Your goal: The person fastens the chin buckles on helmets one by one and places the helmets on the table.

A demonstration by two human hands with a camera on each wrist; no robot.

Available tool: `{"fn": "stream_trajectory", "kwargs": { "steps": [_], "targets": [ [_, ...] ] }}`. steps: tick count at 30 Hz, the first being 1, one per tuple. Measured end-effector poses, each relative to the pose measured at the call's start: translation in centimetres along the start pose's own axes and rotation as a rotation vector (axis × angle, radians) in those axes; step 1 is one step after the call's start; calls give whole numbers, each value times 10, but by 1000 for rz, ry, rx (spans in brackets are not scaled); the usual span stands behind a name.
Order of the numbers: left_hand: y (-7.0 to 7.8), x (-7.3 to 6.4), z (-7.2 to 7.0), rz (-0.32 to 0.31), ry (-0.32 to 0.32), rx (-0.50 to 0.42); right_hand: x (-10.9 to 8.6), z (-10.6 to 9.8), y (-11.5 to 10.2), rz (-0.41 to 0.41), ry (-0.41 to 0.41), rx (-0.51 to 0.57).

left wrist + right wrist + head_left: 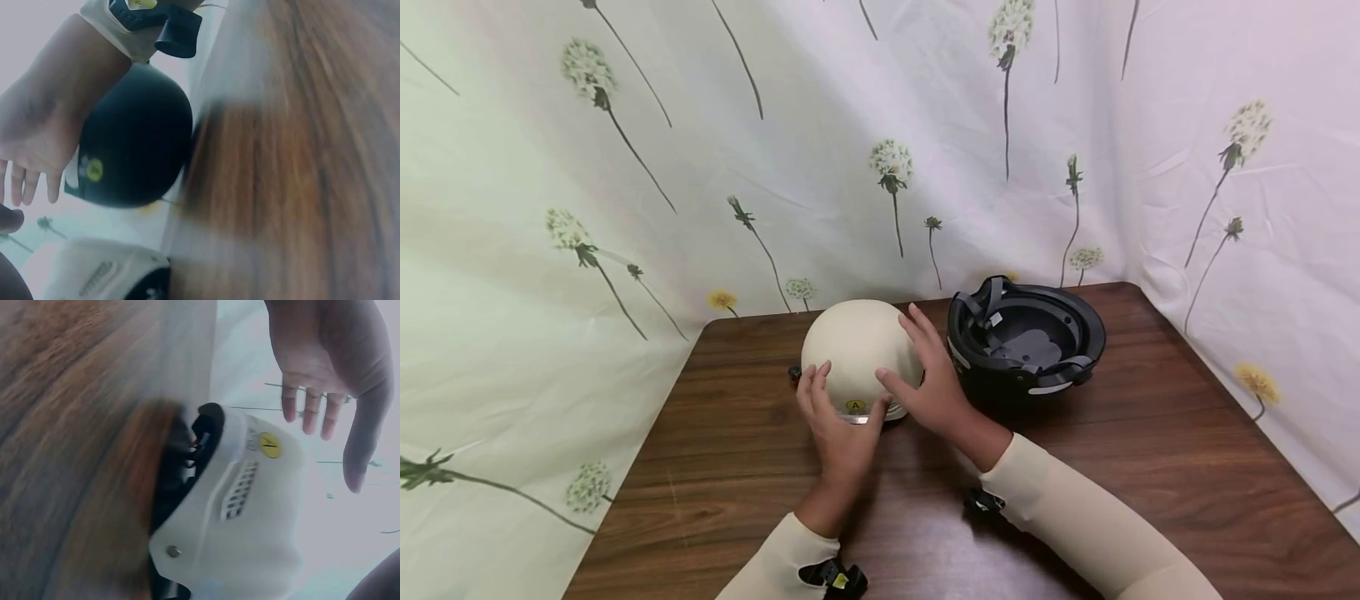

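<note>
A cream-white helmet point(859, 343) stands dome up on the table, a round yellow "A" sticker on its near side. At its near left side is my left hand point(842, 429), thumb and fingers spread in front of the dome. Off the right side is my right hand point(936, 385), its fingers stretched out and apart. In the right wrist view, a vent grille and a dark lower rim show on the white helmet point(250, 512), with the left hand point(337, 356) beside its dome. The left wrist view shows the right hand point(47, 125) with straight fingers.
To the right a black helmet point(1026, 383) lies upside down, its padded inside and straps facing up. The dark wooden table point(715, 500) meets a flower-printed cloth point(835, 167) at the back and sides. A black strapped device point(835, 577) sits on the left wrist.
</note>
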State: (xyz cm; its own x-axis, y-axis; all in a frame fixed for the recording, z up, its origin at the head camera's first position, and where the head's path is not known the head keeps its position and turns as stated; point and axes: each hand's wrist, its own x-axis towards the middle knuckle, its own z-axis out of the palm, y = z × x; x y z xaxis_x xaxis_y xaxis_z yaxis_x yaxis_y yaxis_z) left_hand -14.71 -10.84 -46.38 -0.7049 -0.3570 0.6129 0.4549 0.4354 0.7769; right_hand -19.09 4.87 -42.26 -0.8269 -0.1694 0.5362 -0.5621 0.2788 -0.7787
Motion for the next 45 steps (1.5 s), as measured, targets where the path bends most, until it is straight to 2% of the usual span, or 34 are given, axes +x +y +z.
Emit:
{"fn": "stream_trajectory", "kwargs": {
  "steps": [3,9,12,15,19,23,28,33,40,45],
  "targets": [
    [7,-1,1,47,-38,-33,-2,-9,-7,-12,-11,27],
    [16,-3,5,115,-206,-104,-7,-24,-18,-74,-29,2],
    [20,-1,8,162,-270,-134,-11,-32,-20,-94,-33,-21],
    [25,3,12,179,-324,-160,-16,-41,-23,-110,-26,-28],
    [31,7,19,151,-391,-192,-23,-57,-24,-160,19,-54],
    [34,10,29,114,-417,-225,-27,-74,-25,-202,111,-73],
    [40,18,43,75,-431,-254,-29,-95,-22,-142,181,-53],
    [44,21,51,30,-498,-234,-39,-113,-12,-80,247,-103],
    [45,23,63,-75,-565,-248,-50,-132,1,-86,411,-154],
    [43,26,71,-114,-617,-255,-59,-144,11,12,498,-119]
  ]
}}
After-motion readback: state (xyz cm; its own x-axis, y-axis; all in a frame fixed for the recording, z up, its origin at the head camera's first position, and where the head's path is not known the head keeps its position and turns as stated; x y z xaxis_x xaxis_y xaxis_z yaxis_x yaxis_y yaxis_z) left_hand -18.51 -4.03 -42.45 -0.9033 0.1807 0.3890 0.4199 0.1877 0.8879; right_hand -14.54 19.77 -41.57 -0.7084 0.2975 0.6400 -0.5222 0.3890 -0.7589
